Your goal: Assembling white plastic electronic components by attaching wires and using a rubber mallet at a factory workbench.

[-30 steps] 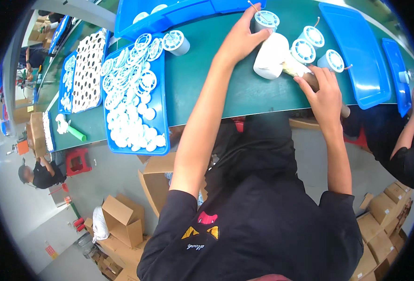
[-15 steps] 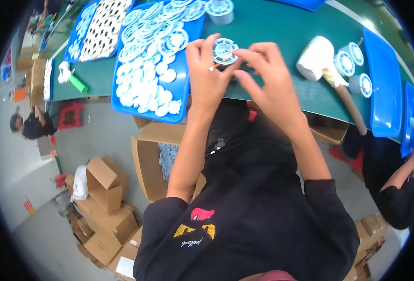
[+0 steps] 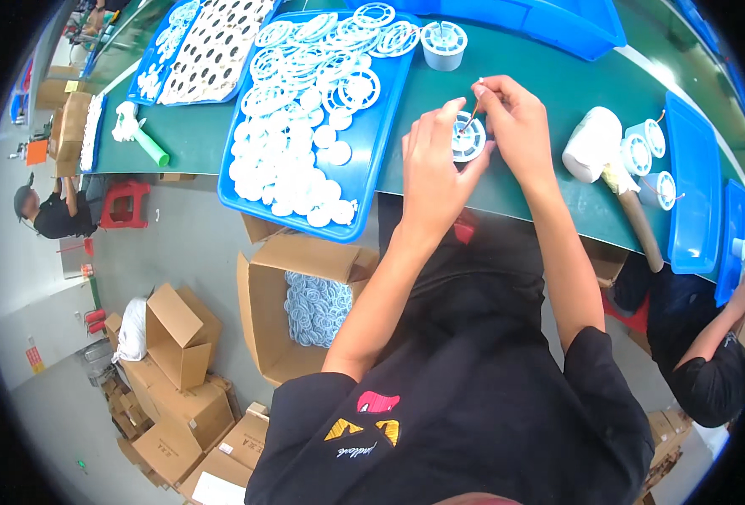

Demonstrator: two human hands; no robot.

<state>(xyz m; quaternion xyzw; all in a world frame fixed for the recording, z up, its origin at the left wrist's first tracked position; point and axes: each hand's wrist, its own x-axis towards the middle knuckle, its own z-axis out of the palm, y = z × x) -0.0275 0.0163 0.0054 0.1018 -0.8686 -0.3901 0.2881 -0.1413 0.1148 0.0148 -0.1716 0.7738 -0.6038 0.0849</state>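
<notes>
My left hand (image 3: 434,168) grips a small white round spool (image 3: 468,140) above the green table (image 3: 516,76). Pinched in my right hand (image 3: 516,126) is a thin metal pin (image 3: 472,116), its tip set at the middle of the spool. A white mallet (image 3: 593,145) with a wooden handle lies to the right, beside two finished white spools (image 3: 646,147) with pins. Left of my hands, a blue tray (image 3: 372,160) holds several white discs and rings. One assembled spool (image 3: 444,42) stands at the tray's far corner.
More blue trays (image 3: 692,194) line the table's right side and back. An open cardboard box (image 3: 305,303) of white rings sits on the floor under the table, with other boxes (image 3: 179,337) further left. Another person (image 3: 709,353) works at the right; someone else (image 3: 48,210) sits at far left.
My hands left the mallet and spools at the right, brought one spool to the table's middle, and my right hand now holds a pin at its centre.
</notes>
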